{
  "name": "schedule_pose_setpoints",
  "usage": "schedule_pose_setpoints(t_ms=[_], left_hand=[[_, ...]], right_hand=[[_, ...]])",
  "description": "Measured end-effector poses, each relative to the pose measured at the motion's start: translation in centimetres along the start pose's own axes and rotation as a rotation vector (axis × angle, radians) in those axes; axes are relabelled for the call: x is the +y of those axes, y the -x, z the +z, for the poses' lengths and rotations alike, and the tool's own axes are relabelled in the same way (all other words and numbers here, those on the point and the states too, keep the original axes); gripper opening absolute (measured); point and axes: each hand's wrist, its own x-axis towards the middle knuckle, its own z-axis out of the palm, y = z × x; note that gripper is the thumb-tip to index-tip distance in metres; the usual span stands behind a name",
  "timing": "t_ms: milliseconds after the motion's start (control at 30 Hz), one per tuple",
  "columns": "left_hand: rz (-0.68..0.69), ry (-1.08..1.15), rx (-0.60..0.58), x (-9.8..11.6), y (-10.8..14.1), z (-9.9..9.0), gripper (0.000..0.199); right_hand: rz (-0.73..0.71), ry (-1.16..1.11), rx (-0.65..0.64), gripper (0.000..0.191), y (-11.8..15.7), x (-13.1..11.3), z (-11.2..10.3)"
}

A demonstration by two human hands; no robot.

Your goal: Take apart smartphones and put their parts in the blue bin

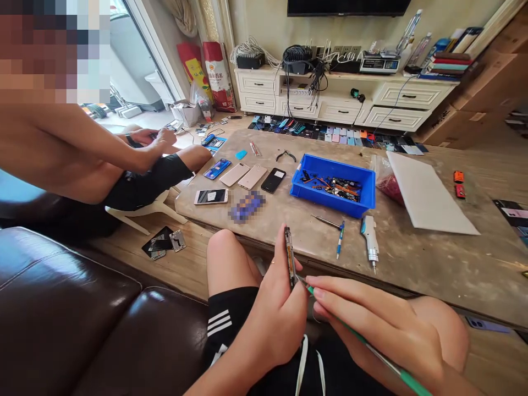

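A phone stands on its long edge in the left hand, its dark frame showing orange-brown insides. A green screwdriver, pinched in the right hand, slants up, tip at the phone's lower end.

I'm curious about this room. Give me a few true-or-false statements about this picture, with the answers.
1. The left hand holds a phone body on edge. True.
2. The right hand holds pliers. False: it holds a green-handled tool.
3. The blue parts bin contains small parts. True.
4. The electric screwdriver lies inside that bin. False: it lies on the table, outside the bin.
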Motion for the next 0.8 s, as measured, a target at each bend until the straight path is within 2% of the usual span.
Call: schedule_pose_setpoints(t_ms=[100, 200, 300, 400, 500, 667, 800], left_hand=[[0.073, -0.166, 0.008, -0.2, 0.0, 0.0, 0.076], [0.093, -0.272, 0.001, -0.5, 0.1, 0.0, 0.077], [0.103, -0.292, 0.005, -0.6, 0.2, 0.0, 0.077], [0.126, -0.294, 0.013, -0.4, 0.3, -0.1, 0.076], [0.175, -0.354, 0.001, -0.4, 0.4, -0.2, 0.076], [0.257, -0.498, -0.006, -1.0, 0.4, -0.4, 0.070], [0.267, -0.623, -0.008, -1.4, 0.7, -0.8, 0.063]], right_hand=[[-0.057, 0.056, -0.050, 0.045, 0.9, 0.3, 0.0], [-0.073, 0.091, -0.017, 0.049, 1.0, 0.3, 0.2], [-0.088, 0.081, 0.001, 0.052, 0.8, 0.2, 0.4], [-0.093, 0.072, -0.040, 0.053, 0.9, 0.3, 0.5], [-0.120, 0.086, -0.042, 0.047, 1.1, 0.3, 0.6], [-0.123, 0.112, 0.054, 0.033, 1.1, 0.1, 1.3], [-0.210, 0.139, 0.065, 0.030, 0.7, 0.3, 1.7]])
